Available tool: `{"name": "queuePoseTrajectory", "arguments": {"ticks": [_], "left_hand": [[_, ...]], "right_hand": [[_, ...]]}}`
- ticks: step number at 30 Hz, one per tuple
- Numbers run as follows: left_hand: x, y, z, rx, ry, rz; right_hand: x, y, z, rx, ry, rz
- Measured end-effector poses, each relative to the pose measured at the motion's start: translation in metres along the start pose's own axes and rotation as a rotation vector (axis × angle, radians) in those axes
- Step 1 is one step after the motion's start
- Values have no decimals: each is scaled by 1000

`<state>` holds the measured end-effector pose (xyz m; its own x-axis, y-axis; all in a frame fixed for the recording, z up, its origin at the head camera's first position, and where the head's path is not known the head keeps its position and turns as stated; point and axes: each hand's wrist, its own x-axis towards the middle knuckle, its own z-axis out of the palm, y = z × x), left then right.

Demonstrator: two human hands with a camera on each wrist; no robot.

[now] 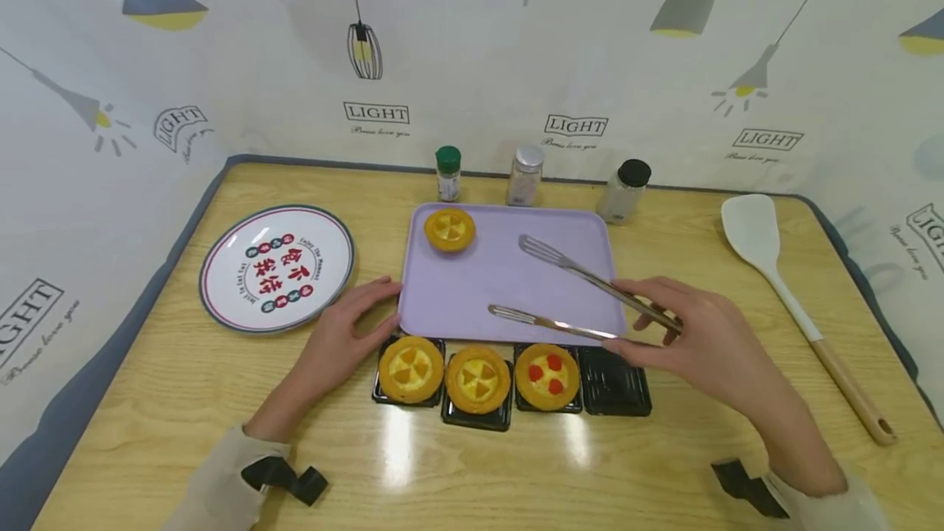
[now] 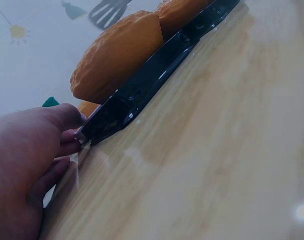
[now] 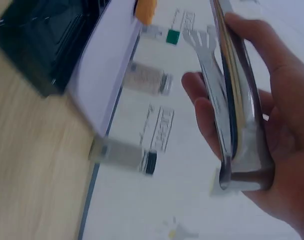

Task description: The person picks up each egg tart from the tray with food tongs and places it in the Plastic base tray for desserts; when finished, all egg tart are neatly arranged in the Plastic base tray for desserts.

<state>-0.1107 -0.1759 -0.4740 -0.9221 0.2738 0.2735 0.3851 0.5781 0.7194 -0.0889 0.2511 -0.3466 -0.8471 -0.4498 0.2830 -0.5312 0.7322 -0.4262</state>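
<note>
1. The right hand [image 1: 708,334] grips metal tongs [image 1: 590,277], its fingers clamped round their arms; the tongs' slotted tips stand apart above the lilac tray [image 1: 442,285].
2. The left hand [image 1: 345,333] has its fingers spread, the tips touching the tray's left edge near the front corner.
3. A tart [image 1: 450,230] with orange wedges lies in the tray's far left corner.
4. Along the tray's near edge, black holders [image 1: 615,383] form a row on the counter [image 1: 516,474]; the left three bear two wedge-topped tarts [image 1: 410,370] and a red-topped tart [image 1: 547,377].
5. A printed plate [image 1: 229,269] lies left of the tray, a white spatula [image 1: 796,306] well to the right.
6. Three seasoning bottles [image 1: 525,177] stand just behind the tray.
</note>
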Motion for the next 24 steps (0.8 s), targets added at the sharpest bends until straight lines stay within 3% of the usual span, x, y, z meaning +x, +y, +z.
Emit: {"name": "queuePoseTrajectory", "arguments": {"ticks": [6,11,16,24], "left_hand": [[-1,-3,0,-7,5,9],[-1,-4,1,-6,2,4],[-1,-5,2,-8,2,-2],[0,-3,0,-12,-1,-2]], "right_hand": [[59,-5,27,-77,-36,47],[94,-9,45,-120,-98,101],[112,-10,55,-141,-139,123],[121,-9,64,-153,-147,103]]}}
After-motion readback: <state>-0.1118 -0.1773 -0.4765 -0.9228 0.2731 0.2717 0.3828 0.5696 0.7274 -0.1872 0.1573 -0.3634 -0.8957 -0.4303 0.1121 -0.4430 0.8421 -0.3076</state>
